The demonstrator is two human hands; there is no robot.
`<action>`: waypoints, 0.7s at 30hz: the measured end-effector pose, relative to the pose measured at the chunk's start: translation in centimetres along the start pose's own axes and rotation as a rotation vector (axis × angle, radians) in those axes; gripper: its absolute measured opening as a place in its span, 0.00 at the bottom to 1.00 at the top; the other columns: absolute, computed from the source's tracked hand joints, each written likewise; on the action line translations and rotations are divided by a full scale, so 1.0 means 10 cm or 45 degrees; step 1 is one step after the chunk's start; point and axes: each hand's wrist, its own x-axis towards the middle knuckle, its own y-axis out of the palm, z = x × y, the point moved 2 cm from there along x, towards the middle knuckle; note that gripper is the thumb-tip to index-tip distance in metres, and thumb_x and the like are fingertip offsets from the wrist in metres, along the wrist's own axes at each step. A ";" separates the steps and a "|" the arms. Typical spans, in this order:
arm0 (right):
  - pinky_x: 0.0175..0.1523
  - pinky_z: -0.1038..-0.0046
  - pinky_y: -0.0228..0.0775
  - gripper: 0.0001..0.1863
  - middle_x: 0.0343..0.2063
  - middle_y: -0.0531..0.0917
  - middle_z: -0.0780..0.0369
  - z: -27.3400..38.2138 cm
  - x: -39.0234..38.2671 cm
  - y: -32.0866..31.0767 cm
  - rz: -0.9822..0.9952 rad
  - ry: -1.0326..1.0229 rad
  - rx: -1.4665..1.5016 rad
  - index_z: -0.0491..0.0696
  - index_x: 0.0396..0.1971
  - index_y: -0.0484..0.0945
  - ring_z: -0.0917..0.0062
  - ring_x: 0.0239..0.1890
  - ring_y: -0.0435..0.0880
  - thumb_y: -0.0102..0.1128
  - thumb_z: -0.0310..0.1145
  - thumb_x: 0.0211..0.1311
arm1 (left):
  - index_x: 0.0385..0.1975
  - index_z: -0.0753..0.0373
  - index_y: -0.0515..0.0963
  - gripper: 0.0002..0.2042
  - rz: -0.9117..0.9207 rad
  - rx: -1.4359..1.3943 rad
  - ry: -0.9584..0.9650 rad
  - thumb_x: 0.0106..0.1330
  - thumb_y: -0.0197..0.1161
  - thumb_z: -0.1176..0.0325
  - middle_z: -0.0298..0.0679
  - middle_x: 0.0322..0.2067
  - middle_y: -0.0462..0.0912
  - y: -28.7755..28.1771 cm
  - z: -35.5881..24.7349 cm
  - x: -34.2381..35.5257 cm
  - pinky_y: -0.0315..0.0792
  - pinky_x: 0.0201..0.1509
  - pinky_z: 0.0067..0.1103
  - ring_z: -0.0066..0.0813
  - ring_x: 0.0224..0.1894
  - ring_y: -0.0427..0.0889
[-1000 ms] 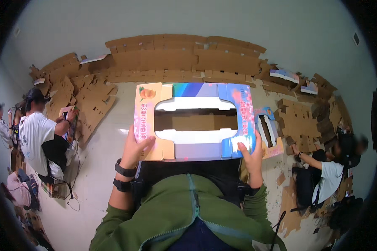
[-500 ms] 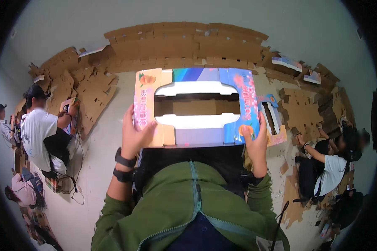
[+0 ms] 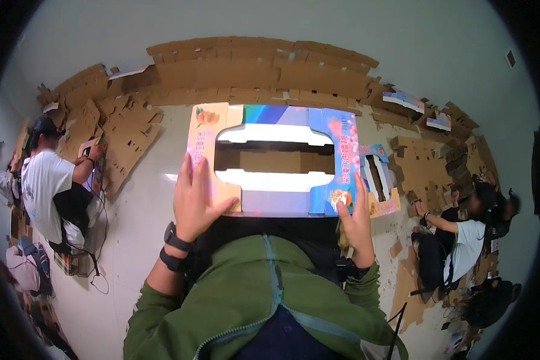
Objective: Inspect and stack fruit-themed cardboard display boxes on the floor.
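A colourful cardboard fruit box (image 3: 276, 201) is in front of my body, its wide opening facing up. Its left end is orange and its right end blue, both with fruit pictures; white flaps line the opening, and bare brown card shows inside. My left hand (image 3: 195, 204) grips the near left corner, with its fingers over the orange panel and its thumb along the near edge. At the near right corner my right hand (image 3: 357, 225) holds the blue end, thumb on top and fingers along the side. What supports the box from below is hidden.
A second printed box (image 3: 385, 201) stands just beyond my right hand. Flattened brown cardboard (image 3: 222, 66) lines the far wall, with more sheets (image 3: 123, 141) on the floor at left and right. People work on both sides, including one at left (image 3: 48, 186) and one at right (image 3: 468, 240).
My left hand has shifted its hold, its fingers now over the orange panel instead of along the outer side. My right thumb has moved slightly at its corner. The view has shifted a little.
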 end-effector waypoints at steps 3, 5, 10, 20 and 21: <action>0.78 0.51 0.54 0.51 0.79 0.52 0.39 0.09 -0.09 0.07 0.030 -0.010 -0.322 0.44 0.81 0.52 0.44 0.78 0.61 0.67 0.55 0.70 | 0.75 0.61 0.67 0.54 -0.052 0.053 0.046 0.48 0.85 0.44 0.60 0.77 0.58 0.04 0.05 0.04 0.66 0.76 0.44 0.61 0.75 0.66; 0.78 0.49 0.54 0.54 0.79 0.50 0.38 0.14 -0.12 0.09 0.053 0.042 -0.402 0.45 0.82 0.51 0.43 0.78 0.60 0.68 0.58 0.68 | 0.73 0.61 0.69 0.52 -0.080 0.035 0.042 0.47 0.85 0.45 0.59 0.77 0.59 0.04 0.05 0.03 0.67 0.75 0.44 0.60 0.75 0.67; 0.77 0.40 0.51 0.63 0.79 0.48 0.36 0.28 -0.04 0.02 0.134 -0.022 -0.684 0.48 0.82 0.51 0.36 0.78 0.54 0.75 0.66 0.56 | 0.72 0.61 0.71 0.53 -0.087 0.151 0.145 0.46 0.84 0.40 0.58 0.77 0.60 -0.06 -0.01 0.07 0.60 0.77 0.50 0.61 0.78 0.60; 0.81 0.45 0.51 0.46 0.73 0.70 0.50 0.50 0.39 -0.02 0.284 -0.644 -0.464 0.50 0.64 0.80 0.45 0.78 0.61 0.83 0.60 0.47 | 0.61 0.62 0.80 0.52 0.364 0.046 0.539 0.39 0.81 0.27 0.50 0.72 0.70 -0.13 -0.08 0.43 0.40 0.82 0.59 0.60 0.82 0.50; 0.81 0.45 0.51 0.46 0.73 0.70 0.50 0.51 0.41 0.02 0.296 -0.645 -0.461 0.50 0.64 0.80 0.45 0.78 0.61 0.83 0.60 0.47 | 0.61 0.62 0.80 0.52 0.355 0.041 0.534 0.40 0.81 0.27 0.49 0.71 0.72 -0.12 -0.09 0.43 0.41 0.82 0.59 0.60 0.82 0.50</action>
